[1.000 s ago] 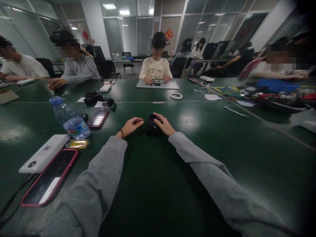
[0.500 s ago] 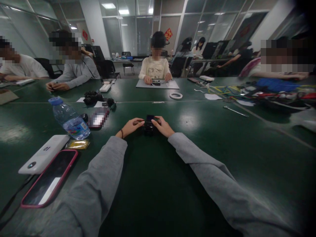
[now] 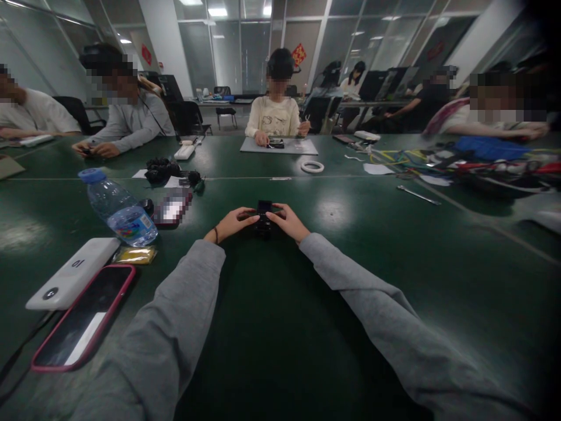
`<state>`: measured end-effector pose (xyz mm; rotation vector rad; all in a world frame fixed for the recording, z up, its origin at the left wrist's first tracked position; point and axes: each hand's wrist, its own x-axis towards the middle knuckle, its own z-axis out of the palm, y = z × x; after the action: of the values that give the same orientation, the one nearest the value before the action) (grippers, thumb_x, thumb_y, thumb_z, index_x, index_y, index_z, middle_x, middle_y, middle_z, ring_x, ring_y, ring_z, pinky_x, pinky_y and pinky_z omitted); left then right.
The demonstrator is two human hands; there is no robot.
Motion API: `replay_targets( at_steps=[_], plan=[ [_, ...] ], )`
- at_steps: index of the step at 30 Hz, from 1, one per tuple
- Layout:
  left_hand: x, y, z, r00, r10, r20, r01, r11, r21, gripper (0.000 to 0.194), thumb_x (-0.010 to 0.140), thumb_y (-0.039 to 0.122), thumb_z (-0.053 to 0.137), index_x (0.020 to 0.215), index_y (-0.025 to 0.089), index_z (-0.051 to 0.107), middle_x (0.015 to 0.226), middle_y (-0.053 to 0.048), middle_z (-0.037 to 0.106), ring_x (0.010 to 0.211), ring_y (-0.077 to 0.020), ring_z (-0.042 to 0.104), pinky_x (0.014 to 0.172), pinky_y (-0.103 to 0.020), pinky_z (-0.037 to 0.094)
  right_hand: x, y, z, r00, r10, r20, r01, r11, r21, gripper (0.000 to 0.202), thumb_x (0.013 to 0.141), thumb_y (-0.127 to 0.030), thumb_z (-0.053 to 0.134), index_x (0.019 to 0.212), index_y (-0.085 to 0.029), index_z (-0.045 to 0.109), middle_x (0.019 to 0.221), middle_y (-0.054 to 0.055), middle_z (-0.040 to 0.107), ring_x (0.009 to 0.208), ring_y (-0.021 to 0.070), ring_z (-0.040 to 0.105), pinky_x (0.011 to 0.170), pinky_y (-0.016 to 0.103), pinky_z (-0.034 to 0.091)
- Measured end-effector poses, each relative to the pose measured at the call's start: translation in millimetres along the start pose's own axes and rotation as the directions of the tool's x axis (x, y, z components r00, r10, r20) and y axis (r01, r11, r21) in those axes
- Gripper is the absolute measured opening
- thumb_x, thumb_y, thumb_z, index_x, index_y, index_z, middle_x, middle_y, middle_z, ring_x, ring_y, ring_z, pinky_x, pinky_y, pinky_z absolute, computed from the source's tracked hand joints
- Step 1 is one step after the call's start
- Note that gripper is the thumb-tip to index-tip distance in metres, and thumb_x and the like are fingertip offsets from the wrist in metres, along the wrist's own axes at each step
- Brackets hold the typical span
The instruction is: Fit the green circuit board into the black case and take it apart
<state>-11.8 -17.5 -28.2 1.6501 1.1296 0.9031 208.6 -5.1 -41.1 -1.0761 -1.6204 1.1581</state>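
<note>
Both hands meet at a small black device with a dark screen-like panel, in the middle of the green table. My left hand grips its left side, the thumb laid across the lower front. On the other side my right hand holds it, thumb over the front and fingers along the upper right edge. The device's lower part is dark and its details cannot be made out. Grey sleeves cover both my forearms, and a dark band circles my left wrist.
To the left lie a water bottle, a yellow packet, a white power bank and a red-edged phone. A white ring, a metal wrench-like tool and tangled cables lie farther off. Several people sit around.
My left thumb has moved right onto the device's front. The person opposite has raised one hand off the grey mat. The view has shifted slightly.
</note>
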Motion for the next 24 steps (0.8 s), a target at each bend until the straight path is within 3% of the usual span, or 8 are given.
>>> replay_targets(
  at_steps=[3,8,17,24],
  plan=[
    [-0.1,0.7,0.3,1.0,-0.001,-0.009,0.001,1.0,-0.015,0.062,0.069,0.047,0.07,0.121,0.016,0.054,0.112,-0.013,0.064,0.099,-0.0228,0.062,0.089,-0.042,0.046,-3.6,-9.1,3.6,0.998,0.06,-0.012,-0.057,0.984,0.169,0.064,0.07,-0.045,0.074,0.122,-0.021,0.045,0.102,0.007,0.061,0.099,0.0219,0.059,0.093,0.044,0.047],
    [-3.1,7.6,-0.8,0.999,-0.046,0.028,0.048,0.998,-0.048,0.07,0.069,0.046,0.071,0.128,0.015,0.049,0.105,-0.013,0.066,0.094,-0.0228,0.064,0.086,-0.042,0.048,-6.1,-15.1,10.7,0.999,0.047,-0.022,-0.038,0.95,0.31,0.068,0.065,-0.04,0.077,0.123,-0.023,0.043,0.105,0.006,0.059,0.102,0.0217,0.058,0.095,0.043,0.047],
    [-4.4,12.2,-2.6,0.998,-0.048,0.036,0.053,0.988,-0.146,0.068,0.068,0.039,0.074,0.125,0.012,0.05,0.107,-0.014,0.066,0.096,-0.0211,0.063,0.091,-0.042,0.045,-4.4,0.0,14.5,1.0,0.011,0.006,-0.012,0.986,0.169,0.072,0.076,-0.053,0.067,0.132,-0.023,0.034,0.11,0.008,0.059,0.107,0.0217,0.057,0.099,0.044,0.043],
    [-6.9,14.3,-4.4,0.999,-0.04,0.001,0.039,0.98,-0.197,0.07,0.065,0.034,0.077,0.126,0.016,0.049,0.101,-0.009,0.065,0.093,-0.0191,0.063,0.089,-0.04,0.046,-5.4,-5.9,14.8,0.998,0.039,0.048,-0.05,0.967,0.249,0.07,0.073,-0.052,0.07,0.128,-0.02,0.039,0.108,0.008,0.061,0.105,0.022,0.058,0.097,0.042,0.046]
  ],
)
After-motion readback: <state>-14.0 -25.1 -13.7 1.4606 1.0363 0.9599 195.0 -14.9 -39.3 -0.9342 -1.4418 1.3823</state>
